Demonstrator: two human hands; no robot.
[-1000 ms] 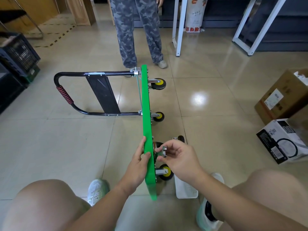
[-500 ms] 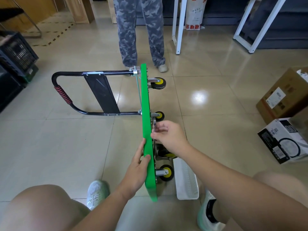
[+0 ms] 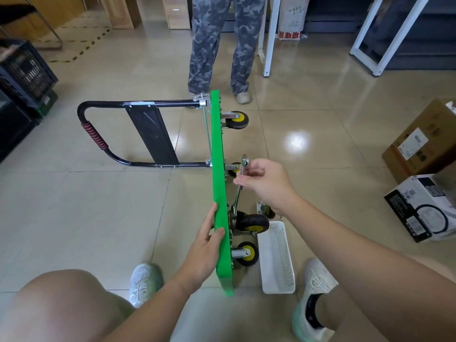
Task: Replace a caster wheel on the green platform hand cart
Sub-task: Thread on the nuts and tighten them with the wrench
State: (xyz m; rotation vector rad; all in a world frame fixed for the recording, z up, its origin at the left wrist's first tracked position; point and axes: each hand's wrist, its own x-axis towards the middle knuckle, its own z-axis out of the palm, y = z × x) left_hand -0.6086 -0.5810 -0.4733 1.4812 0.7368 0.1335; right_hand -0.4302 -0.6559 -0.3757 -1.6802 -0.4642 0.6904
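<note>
Basket: the white basket [image 3: 277, 267] lies on the floor just beside the cart's underside, between your feet and the wheels.
Left hand: your left hand [image 3: 207, 245] grips the near end of the green platform [image 3: 219, 169], thumb on the upper edge and fingers wrapped round the far face. The platform stands on its long edge, wheels pointing to your right.
Near caster: the corner caster [image 3: 246, 253] sits below your left thumb, bolted on and apart from the tool.
Task's wheel: the larger black caster [image 3: 251, 222] sits just past it against the underside. Judging by where the tool ends, this is the one being worked.
Wrench: the wrench [image 3: 237, 197] runs almost parallel to the platform, its low end at that caster's mounting plate and its high end tilted away from you.
Right hand: your right hand [image 3: 267, 182] pinches the wrench near its upper end, thumb and curled fingers closed on the shaft.
Key relation: the fastener lies toward you and down from your right fingers, along the tool's long axis. Your left hand is nearer the caster but is busy steadying the deck, so the swing has to come from the right.
Loose part: a spare caster [image 3: 264, 209] appears to rest on the floor behind your right wrist, partly hidden.
Far end: the black handle [image 3: 93, 134] lies flat on the tiles.
</note>
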